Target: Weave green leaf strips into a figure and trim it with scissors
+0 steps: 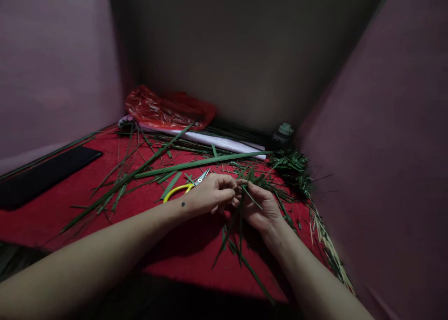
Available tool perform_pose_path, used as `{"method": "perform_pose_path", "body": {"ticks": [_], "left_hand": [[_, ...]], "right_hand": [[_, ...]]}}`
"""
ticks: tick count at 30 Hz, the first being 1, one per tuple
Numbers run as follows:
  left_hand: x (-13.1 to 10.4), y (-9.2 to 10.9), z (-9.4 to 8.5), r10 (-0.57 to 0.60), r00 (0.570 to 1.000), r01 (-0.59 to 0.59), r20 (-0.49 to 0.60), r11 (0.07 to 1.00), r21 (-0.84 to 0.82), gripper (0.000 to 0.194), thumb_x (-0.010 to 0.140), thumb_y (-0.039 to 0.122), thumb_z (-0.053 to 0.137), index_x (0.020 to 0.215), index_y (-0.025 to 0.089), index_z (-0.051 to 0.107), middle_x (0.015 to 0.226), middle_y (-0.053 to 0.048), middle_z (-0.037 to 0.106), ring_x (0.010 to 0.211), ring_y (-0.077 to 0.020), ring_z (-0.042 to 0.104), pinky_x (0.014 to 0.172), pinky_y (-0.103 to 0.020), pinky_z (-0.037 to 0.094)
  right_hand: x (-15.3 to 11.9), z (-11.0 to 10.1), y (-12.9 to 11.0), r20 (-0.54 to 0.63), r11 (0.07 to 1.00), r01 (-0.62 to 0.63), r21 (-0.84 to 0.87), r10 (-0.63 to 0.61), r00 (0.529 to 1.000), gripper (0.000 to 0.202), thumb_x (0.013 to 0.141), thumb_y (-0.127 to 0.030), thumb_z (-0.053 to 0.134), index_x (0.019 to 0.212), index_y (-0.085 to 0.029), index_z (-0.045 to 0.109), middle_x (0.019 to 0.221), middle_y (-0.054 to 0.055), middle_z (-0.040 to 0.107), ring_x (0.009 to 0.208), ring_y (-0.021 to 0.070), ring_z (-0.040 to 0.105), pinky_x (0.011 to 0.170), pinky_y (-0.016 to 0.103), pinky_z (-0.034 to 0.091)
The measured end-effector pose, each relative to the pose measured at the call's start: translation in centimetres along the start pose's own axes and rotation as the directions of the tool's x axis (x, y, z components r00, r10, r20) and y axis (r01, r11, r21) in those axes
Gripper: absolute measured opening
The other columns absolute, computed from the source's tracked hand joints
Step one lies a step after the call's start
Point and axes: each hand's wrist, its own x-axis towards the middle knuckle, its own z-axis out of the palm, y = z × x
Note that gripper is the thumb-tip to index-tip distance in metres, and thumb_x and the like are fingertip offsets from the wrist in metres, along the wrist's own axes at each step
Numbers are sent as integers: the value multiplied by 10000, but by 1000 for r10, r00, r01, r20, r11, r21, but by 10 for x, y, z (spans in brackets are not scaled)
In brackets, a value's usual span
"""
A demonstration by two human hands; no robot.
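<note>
Both of my hands meet above the red cloth, pinching a small bunch of green leaf strips (241, 222) whose long ends hang down toward the near edge. My left hand (217, 192) has its thumb and fingers closed at the bunch's left side. From the other side, my right hand (261, 207) grips it between thumb and fingers, and short strip ends stick up above the fingertips. How the strips are joined is hidden by the fingers. Just behind my left hand lie yellow-handled scissors (182, 188), blades pointing away to the right.
Long green leaves (196, 162) and scraps litter the red cloth (140, 226). A red plastic bag (168, 107) and a pale roll (227, 142) lie at the back. A bottle (283, 132) and a dark green leafy bundle (292, 168) are back right; a flat black object (52, 175) is left.
</note>
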Motion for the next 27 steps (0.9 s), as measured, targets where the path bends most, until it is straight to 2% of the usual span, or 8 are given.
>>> {"method": "perform_pose_path", "body": {"ticks": [3,5,7,9,12,17,21,27], "left_hand": [[-1,0,-1,203,964,-150,-170,947,283,121,762,174,456,753,145,573,662,9,584,595,-92,542,553,-203,415],[-1,-2,-3,340,917,-211,-209,858,469,138,770,169,464,732,146,595,686,4,569,656,-103,523,611,-219,403],[0,-4,-4,413,883,-226,-223,790,570,144,772,159,475,706,142,602,694,0,546,665,-105,496,617,-223,388],[1,-4,-5,435,873,-236,-220,772,590,152,774,151,483,683,135,604,700,-5,539,673,-105,491,627,-222,385],[1,-4,-5,408,887,-227,-217,793,565,172,780,167,499,650,127,605,665,-6,543,651,-104,496,614,-218,388],[0,-3,-5,356,902,-191,-244,836,514,180,778,192,510,655,130,626,630,-3,569,608,-103,506,567,-211,388],[-2,-1,-4,366,894,-194,-257,835,514,163,760,160,522,632,130,620,614,1,574,602,-100,510,571,-206,392],[-5,2,-2,466,860,-311,-205,800,513,164,774,172,528,653,121,625,618,-6,561,584,-93,495,560,-206,390]], "right_hand": [[3,-1,0,-29,998,52,-33,-53,998,110,638,-149,629,739,-146,673,740,18,689,680,130,600,666,267,487],[3,-1,0,-71,996,73,-54,-77,994,64,608,-119,652,666,-144,662,693,11,681,648,121,593,671,262,480],[1,-1,0,-103,995,72,-66,-79,992,61,577,-101,678,607,-141,642,652,2,669,614,114,584,654,260,474],[-1,0,0,-117,996,54,-64,-62,991,79,567,-112,697,586,-142,627,640,1,661,600,119,581,637,274,472],[-3,2,0,-126,999,33,-28,-36,991,99,569,-120,708,584,-148,615,624,-3,652,597,118,577,627,275,467],[-3,4,1,-45,1000,-15,1,15,999,79,620,-154,699,615,-150,620,597,2,613,558,92,532,573,235,441],[-4,3,4,-11,1000,-5,23,5,1000,85,642,-145,689,621,-165,609,630,4,598,576,92,515,572,234,430],[-7,3,5,-13,997,22,68,-21,1000,122,620,-140,707,646,-178,594,646,-7,578,587,94,499,552,231,412]]}}
